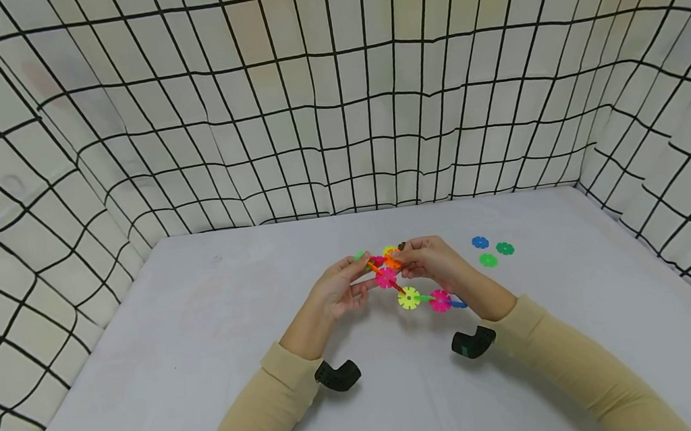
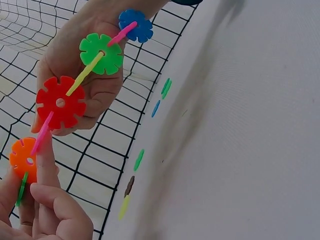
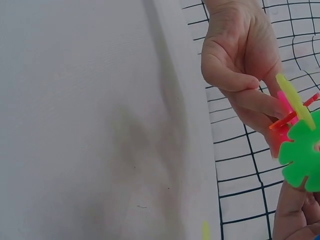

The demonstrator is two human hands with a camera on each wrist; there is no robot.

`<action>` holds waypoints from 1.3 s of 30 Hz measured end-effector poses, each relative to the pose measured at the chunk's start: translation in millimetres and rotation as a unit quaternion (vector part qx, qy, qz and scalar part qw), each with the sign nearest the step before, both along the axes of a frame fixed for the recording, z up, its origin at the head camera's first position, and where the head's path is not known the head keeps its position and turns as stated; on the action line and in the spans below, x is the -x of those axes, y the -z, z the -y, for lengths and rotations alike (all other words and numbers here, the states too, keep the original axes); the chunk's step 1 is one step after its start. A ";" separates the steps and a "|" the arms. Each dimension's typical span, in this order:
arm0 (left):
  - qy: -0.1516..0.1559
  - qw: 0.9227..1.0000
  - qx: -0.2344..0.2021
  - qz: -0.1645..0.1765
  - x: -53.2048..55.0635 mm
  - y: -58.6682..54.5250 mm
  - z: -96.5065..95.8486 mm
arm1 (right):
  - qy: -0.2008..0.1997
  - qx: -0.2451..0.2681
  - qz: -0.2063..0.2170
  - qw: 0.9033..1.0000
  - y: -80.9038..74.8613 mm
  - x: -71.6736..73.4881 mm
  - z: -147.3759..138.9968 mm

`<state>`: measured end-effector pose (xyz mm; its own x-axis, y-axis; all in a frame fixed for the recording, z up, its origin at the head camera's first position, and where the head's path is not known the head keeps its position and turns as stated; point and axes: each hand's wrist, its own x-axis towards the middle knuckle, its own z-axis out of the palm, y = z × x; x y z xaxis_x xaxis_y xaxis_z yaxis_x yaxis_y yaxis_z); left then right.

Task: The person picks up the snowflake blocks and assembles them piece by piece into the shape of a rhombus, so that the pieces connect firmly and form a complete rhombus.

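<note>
Both hands hold a chain of interlocking snowflake discs [image 1: 409, 298], notched plastic pieces slotted edge to edge. In the head view, my left hand [image 1: 342, 287] pinches the chain's upper left part between thumb and fingers. Opposite it, my right hand [image 1: 437, 259] pinches an orange disc [image 1: 392, 259]. The chain's other end hangs below the right hand, with a pink disc [image 1: 440, 301] and a blue one [image 1: 459, 304]. In the left wrist view, a red disc [image 2: 61, 103] and a green disc [image 2: 101, 54] cover part of the right hand. A green disc [image 3: 305, 150] hides fingers in the right wrist view.
Loose on the white table [image 1: 209, 334] lie a blue disc [image 1: 479, 242], a dark green disc [image 1: 505, 248] and a light green disc [image 1: 488, 260]. Brown [image 2: 129, 186] and yellow [image 2: 124, 206] discs lie beyond the hands. Black-gridded white cloth walls [image 1: 356, 120] surround the table's back and sides.
</note>
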<state>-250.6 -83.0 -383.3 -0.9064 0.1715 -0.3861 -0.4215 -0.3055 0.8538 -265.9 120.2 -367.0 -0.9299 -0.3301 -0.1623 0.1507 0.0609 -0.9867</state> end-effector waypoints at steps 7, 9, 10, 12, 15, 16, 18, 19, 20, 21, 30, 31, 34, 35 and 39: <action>-0.001 1.000 -0.005 0.001 -0.8 -1.8 1.4 | -0.007 0.027 0.001 1.000 0.0 -1.3 4.0; -0.003 1.000 -0.003 0.001 -0.5 -3.9 2.1 | -0.006 0.032 -0.001 0.999 -1.3 -2.1 5.4; -0.003 1.000 -0.002 0.000 -0.1 -4.8 2.5 | -0.007 0.032 -0.002 0.999 -2.1 -2.3 6.0; -0.001 1.000 0.000 -0.002 0.6 -6.5 3.6 | -0.008 0.029 -0.004 1.000 -4.1 -2.1 7.0; 0.007 1.000 0.001 -0.005 1.4 -8.5 5.1 | -0.015 0.021 -0.006 1.000 -6.2 -0.9 7.0; 0.011 1.000 0.002 -0.006 1.8 -9.0 5.2 | -0.017 0.017 -0.007 1.000 -6.7 -0.4 6.5; 0.018 1.000 0.000 -0.006 2.2 -9.4 5.2 | -0.023 0.008 -0.009 1.000 -7.0 0.8 5.5; 0.021 1.000 -0.002 -0.005 2.6 -9.2 4.9 | -0.024 0.002 -0.010 1.000 -7.2 1.4 4.7; 0.025 1.000 -0.002 -0.006 3.0 -8.8 4.6 | -0.025 -0.002 -0.010 1.000 -7.2 2.0 4.1; 0.028 1.000 -0.003 -0.005 3.3 -8.3 4.2 | -0.027 -0.008 -0.012 1.000 -7.2 2.6 3.4; 0.042 0.999 -0.005 0.017 3.5 -3.6 0.5 | -0.042 -0.053 -0.025 0.997 -3.7 6.3 0.1; 0.044 0.999 -0.002 0.017 3.2 -3.3 0.2 | -0.044 -0.059 -0.028 0.997 -3.1 6.3 0.2; 0.048 0.999 0.005 0.017 3.3 -2.5 0.6 | -0.051 -0.081 -0.042 0.995 -2.3 7.8 1.0; 0.048 0.999 0.006 0.017 3.6 -2.3 1.0 | -0.055 -0.090 -0.047 0.993 -2.6 8.7 0.9; 0.048 0.999 0.010 0.017 4.4 -2.8 3.1 | -0.080 -0.133 -0.070 0.985 -6.3 14.2 -0.6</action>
<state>-255.0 -86.1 -380.5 -0.8724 0.2494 -0.4204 -0.4769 -0.2457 0.8439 -280.1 120.7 -360.6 -0.8892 -0.4367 -0.1361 -0.0191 0.3326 -0.9429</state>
